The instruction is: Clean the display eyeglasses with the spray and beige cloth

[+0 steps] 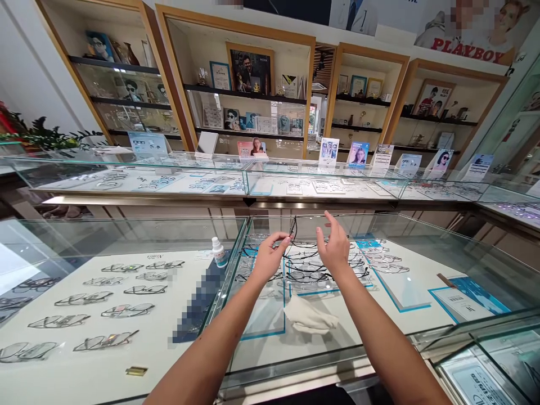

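Above the glass display case, my left hand (270, 256) pinches a dark, thin-framed pair of glasses (294, 228) between thumb and fingertips. My right hand (334, 243) is raised just to the right of those glasses, fingers apart, holding nothing. Beneath both hands, rows of dark-framed glasses (310, 275) lie in the case, partly hidden by the hands. A crumpled cream cloth (311, 315) rests between my forearms. The small white bottle (219, 253) stands upright to the left of my left hand.
More glasses (129, 310) lie in the left case, near a small gold-coloured object (136, 371). Blue-edged cards (459, 302) lie at the right. A long glass counter (274, 185) with upright cards crosses behind, before wooden-framed shelves (248, 39).
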### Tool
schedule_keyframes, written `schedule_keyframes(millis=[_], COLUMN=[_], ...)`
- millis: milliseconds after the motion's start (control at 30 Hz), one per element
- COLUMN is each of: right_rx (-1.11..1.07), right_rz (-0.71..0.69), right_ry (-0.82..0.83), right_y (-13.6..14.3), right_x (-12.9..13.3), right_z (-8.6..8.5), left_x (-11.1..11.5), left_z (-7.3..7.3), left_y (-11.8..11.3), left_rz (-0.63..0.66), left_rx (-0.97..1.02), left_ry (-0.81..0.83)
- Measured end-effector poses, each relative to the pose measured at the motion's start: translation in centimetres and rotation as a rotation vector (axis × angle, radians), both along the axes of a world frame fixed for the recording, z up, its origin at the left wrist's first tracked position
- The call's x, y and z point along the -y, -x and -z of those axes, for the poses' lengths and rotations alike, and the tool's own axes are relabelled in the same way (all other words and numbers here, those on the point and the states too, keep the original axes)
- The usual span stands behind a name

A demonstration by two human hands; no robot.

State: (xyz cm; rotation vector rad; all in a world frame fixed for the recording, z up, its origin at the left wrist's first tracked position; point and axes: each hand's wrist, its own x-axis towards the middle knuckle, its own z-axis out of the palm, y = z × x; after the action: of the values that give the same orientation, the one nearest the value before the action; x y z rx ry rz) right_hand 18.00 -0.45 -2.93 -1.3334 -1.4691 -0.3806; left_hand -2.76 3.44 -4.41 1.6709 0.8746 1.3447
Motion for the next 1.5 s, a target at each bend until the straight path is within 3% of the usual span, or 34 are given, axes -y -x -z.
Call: schedule_keyframes(millis=[133, 333, 633, 1067, 1267, 1500], right_rx=[-0.011, 0.18, 0.234, 0.215, 0.206, 0.02], right_rz=[-0.139, -0.363, -0.241, -0.032, -0.113, -0.411], right_ry=[0.016, 0.06, 0.07, 0.185, 0.316, 0.208], right_y=[0.8, 2.9, 2.5, 2.1, 2.3, 3.5], right_x=[0.4, 1.2, 0.6, 0.3, 0.5, 1.2], right_z=[0.3, 0.6, 0.7, 0.7, 0.4, 0.0], left_x=[-0.3, 0.1, 0.0, -0.3, -0.4, 0.6], left_z=[0.3, 0.3, 0.4, -0.7, -0.6, -0.3], left_y=[0.0, -0.3, -0.1, 0.5, 0.4, -0.8], left_rz=[0.002, 0.047, 0.016, -0.101, -0.076, 0.053], left_rx=[0.063, 0.083, 0.052, 0.449, 0.385, 0.236], left_ry=[-0.019, -0.022, -0.033, 0.166, 0.153, 0.084])
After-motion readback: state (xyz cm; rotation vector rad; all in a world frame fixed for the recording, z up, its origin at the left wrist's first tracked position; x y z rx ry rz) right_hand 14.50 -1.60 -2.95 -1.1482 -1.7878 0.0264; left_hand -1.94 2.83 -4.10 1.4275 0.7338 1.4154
